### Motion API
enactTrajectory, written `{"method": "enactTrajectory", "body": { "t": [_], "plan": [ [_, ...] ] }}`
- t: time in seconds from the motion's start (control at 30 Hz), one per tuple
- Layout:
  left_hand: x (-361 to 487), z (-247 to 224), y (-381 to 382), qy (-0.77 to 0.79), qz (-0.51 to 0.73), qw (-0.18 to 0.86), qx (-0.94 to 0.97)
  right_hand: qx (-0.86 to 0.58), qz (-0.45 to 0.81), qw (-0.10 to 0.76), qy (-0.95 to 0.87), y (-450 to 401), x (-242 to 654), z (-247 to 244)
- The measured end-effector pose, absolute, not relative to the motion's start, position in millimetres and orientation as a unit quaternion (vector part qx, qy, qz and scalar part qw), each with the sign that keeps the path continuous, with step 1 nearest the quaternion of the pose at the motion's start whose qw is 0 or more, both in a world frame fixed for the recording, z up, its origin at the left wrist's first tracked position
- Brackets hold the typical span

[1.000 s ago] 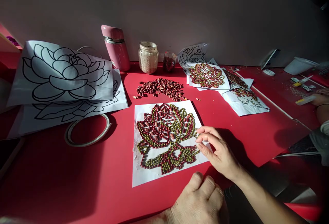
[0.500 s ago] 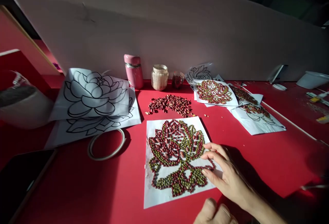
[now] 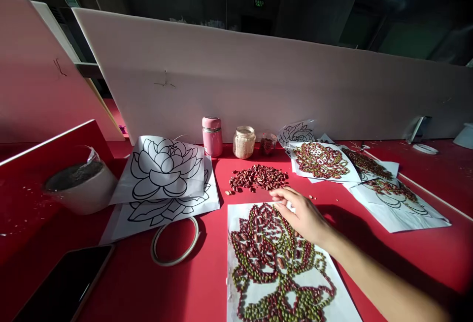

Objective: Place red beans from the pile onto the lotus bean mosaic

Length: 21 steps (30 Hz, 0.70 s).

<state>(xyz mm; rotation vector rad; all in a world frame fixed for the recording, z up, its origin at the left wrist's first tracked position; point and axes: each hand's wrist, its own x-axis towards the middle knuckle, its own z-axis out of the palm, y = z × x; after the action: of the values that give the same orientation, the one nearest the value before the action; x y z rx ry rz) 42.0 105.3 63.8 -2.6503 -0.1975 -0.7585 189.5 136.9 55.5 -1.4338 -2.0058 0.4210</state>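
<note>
My right hand (image 3: pixel 297 211) hovers over the top edge of a bean picture (image 3: pixel 236 213), its fingertips beside the near side of a pile of red speckled beans (image 3: pixel 258 177). Thumb and forefinger are slightly apart, and I make out no bean between them. The picture is a white sheet with a flower shape laid out in small dark red and green beans, plus some larger speckled ones. Its lower end runs out of the frame. My left hand is not in view.
Line-drawn flower sheets (image 3: pixel 166 169) and a tape roll (image 3: pixel 155 250) lie left, near a phone (image 3: pixel 62 282) and a pot (image 3: pixel 88 194). A pink flask (image 3: pixel 212 137), a jar (image 3: pixel 244 144) and a small cup (image 3: pixel 268 143) stand behind. Other bean pictures (image 3: pixel 321 160) lie right.
My right hand has moved from the picture's right side up to its top edge, near the bean pile. The other hand at the bottom has left view. The camera has tilted up.
</note>
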Motion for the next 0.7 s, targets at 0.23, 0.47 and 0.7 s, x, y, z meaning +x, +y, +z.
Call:
{"method": "enactTrajectory", "body": {
  "t": [0.23,0.47,0.7],
  "plan": [
    [29,74,297,-0.148,-0.288,0.214,-0.922,-0.624,0.064,0.22,-0.747,217,158,37],
    [39,43,369,-0.193,-0.294,0.231,-0.907,-0.646,0.017,0.18,-0.742,226,166,33],
    [39,41,370,-0.183,-0.263,0.256,-0.912,-0.633,0.013,0.173,-0.755,230,163,35]
  ]
}}
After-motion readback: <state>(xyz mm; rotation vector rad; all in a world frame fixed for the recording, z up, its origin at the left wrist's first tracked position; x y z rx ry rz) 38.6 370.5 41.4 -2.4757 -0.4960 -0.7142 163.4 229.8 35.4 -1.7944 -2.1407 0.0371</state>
